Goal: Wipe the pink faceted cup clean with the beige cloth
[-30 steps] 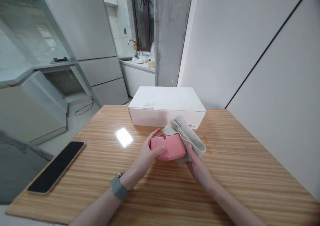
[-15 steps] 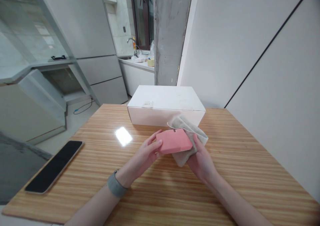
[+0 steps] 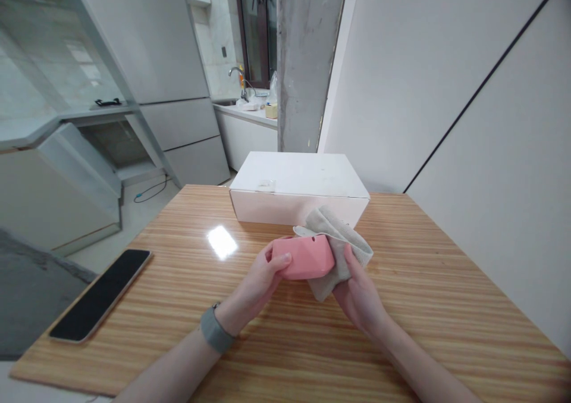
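My left hand (image 3: 261,281) grips the left end of a small pink case (image 3: 304,256) held just above the wooden table (image 3: 401,331). A grey cloth (image 3: 339,239) is wrapped round the case's right end and back, and my right hand (image 3: 359,296) holds that cloth pressed against the case. The case's rounded front face points toward me, with a small dark slot showing on its top edge. I wear a grey band on my left wrist.
A closed white cardboard box (image 3: 298,186) lies on the table right behind my hands. A black phone (image 3: 100,296) lies face up near the table's left edge. A white wall runs along the right side; a kitchen counter with a tap stands beyond.
The pink case has been turned in my hands, from its flat face up half a second ago to its rounded face toward me. The cloth shifted with my right hand.
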A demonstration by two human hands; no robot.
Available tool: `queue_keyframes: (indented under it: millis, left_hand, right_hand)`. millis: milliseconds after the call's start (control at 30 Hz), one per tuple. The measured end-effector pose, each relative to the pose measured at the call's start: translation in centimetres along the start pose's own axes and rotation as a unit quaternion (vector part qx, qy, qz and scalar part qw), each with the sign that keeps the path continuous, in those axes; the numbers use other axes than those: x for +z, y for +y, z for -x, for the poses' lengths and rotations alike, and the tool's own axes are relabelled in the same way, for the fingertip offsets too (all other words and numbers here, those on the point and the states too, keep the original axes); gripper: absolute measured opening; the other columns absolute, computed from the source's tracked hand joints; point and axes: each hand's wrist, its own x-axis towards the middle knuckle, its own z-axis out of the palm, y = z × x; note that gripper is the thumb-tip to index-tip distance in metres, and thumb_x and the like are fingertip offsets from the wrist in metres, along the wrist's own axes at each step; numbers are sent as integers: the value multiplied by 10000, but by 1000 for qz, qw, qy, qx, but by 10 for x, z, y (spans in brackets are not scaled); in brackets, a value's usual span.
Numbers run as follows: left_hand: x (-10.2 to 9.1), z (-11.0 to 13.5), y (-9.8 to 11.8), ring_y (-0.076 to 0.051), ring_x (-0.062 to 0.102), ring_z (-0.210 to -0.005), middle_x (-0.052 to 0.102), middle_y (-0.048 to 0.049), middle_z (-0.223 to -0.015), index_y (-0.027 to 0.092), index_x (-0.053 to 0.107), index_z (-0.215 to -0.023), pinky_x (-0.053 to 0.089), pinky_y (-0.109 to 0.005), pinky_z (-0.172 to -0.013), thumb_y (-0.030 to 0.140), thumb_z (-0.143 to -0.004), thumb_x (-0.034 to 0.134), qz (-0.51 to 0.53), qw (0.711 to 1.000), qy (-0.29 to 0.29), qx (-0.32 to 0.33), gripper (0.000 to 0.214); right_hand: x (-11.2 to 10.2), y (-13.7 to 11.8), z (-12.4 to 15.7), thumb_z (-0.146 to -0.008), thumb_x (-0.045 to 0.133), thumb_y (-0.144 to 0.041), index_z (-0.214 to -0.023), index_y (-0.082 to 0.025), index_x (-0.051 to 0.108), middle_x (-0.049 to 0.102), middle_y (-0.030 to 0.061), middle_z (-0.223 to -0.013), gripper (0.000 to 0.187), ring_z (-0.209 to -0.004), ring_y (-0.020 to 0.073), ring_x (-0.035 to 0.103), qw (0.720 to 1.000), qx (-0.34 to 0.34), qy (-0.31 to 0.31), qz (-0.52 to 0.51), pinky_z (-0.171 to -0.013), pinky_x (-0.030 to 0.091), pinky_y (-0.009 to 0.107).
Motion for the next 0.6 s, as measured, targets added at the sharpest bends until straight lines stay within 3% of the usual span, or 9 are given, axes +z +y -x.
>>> queue_keyframes:
  millis: [100, 200, 333, 500, 600]
  left_hand:
    - [-1, -1, 0, -299, 577, -1120, 632, -150, -1221, 144, 547, -1229, 462, -387, -924, 343, -613, 826, -81, 993, 78, 43, 704]
    - [4, 2, 2, -271, 591, -1070, 628, -137, -1199, 157, 500, -1253, 482, -352, -876, 311, -592, 835, -140, 980, 120, 73, 757]
    - [11, 4, 3, -257, 590, -1085, 614, -113, -1240, 198, 435, -1342, 473, -340, -902, 266, -592, 844, -147, 981, 94, 85, 857]
    - [11, 0, 4, -251, 536, -1203, 608, -108, -1285, 198, 367, -1455, 400, -360, -1020, 415, -792, 668, 17, 997, 70, -14, 760]
    - [8, -1, 5, -229, 528, -1222, 588, -96, -1337, 223, 389, -1461, 389, -356, -1037, 328, -802, 662, 50, 996, 42, -59, 721]
  right_hand:
    - [0, 2, 1, -684, 754, -617, -1059, -284, 731, 701, -8, -1234, 502, -1370, 257, 446, 1000, -9, -2, 4, -1181, 306, 407]
    - [0, 7, 2, -699, 754, -597, -1090, -272, 720, 693, -4, -1248, 510, -1384, 247, 426, 1000, 0, -8, 0, -1189, 289, 399]
    - [0, 10, 1, -707, 763, -567, -1099, -275, 716, 696, -12, -1243, 491, -1370, 239, 446, 1000, 8, -12, -6, -1185, 299, 383]
    - [-2, 1, -4, -703, 773, -545, -1032, -257, 737, 742, 5, -1149, 439, -1344, 248, 478, 1000, -17, 22, 7, -1156, 353, 377]
    - [-4, -8, -10, -716, 746, -566, -1010, -227, 744, 767, 41, -1071, 449, -1281, 290, 542, 1000, -9, 19, 8, -1095, 431, 413]
